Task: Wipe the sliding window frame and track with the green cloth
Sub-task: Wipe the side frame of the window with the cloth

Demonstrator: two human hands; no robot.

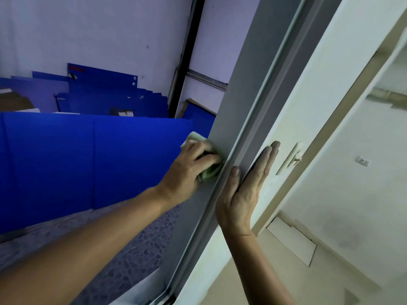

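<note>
Left hand (193,164) gripping green cloth (209,171) against grey window frame (246,119), centre of frame. Right hand (246,190) flat, fingers straight, bracing frame edge. Risk: cloth bunching, missing track groove.

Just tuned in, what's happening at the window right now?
A person is wiping the grey upright of the sliding window frame. The left hand grips the bunched green cloth and presses it against the frame's face. The right hand lies flat with straight fingers on the white sash edge beside it, near the latch. Blue panels show through the glass. The bottom track is barely in view.
</note>
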